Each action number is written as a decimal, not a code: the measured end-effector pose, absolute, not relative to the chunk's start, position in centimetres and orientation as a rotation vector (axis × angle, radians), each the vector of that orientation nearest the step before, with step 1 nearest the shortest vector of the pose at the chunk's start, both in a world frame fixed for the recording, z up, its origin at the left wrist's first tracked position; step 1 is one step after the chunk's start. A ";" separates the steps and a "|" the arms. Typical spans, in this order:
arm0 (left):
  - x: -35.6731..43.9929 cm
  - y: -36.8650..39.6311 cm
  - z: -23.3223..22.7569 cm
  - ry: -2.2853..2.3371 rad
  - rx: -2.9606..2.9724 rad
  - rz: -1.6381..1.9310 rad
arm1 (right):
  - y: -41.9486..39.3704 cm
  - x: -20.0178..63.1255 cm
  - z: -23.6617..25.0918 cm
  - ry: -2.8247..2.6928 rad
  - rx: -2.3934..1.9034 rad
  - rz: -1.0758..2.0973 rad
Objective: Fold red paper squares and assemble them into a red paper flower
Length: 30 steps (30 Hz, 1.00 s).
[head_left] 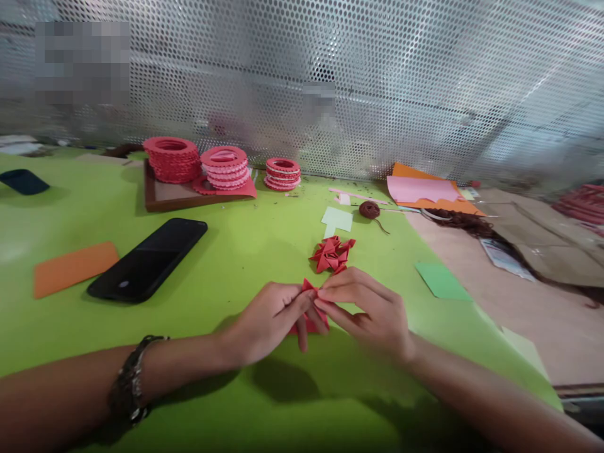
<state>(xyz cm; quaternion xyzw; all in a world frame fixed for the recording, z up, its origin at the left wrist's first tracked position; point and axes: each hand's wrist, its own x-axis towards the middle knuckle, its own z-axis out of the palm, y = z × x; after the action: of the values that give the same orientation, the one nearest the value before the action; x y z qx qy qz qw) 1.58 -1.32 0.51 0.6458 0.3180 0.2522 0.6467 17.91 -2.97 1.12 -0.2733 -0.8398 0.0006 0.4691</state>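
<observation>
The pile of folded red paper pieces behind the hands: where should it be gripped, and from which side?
Probably pinch one piece at a time by a pointed tip sticking out of the red paper pile, coming from above on the near side. The tips stand free of the green table, and both hands sit just in front.

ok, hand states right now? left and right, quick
Left hand: closed, fingertips pinching the red folded paper piece.
Right hand: closed, pinching the same red piece from the other side.
</observation>
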 end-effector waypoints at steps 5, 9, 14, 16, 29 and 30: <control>1.4 -1.4 1.1 0.588 1.495 0.616 | -2.8 18.0 0.9 -2.204 -0.643 -0.144; 1.3 -1.2 1.1 0.501 1.565 0.635 | -2.9 18.0 1.2 -2.205 -0.661 -0.073; 1.4 -1.1 0.9 0.535 1.635 0.601 | -3.1 17.9 1.8 -2.056 -0.837 0.360; 1.4 -1.1 1.0 0.555 1.669 0.557 | -3.1 17.8 1.9 -1.991 -0.942 0.500; 1.1 -0.6 0.7 0.564 1.941 0.551 | -3.4 17.8 1.9 -1.906 -1.035 0.790; 1.0 -0.4 0.9 0.560 1.972 0.539 | -3.4 17.7 1.9 -1.894 -1.044 0.823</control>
<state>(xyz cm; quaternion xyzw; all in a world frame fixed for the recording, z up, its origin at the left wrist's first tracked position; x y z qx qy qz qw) 1.00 -0.43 0.86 0.8115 0.2306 0.2216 0.4890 17.68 -3.43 1.93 -0.4130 -0.7496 0.3255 0.4020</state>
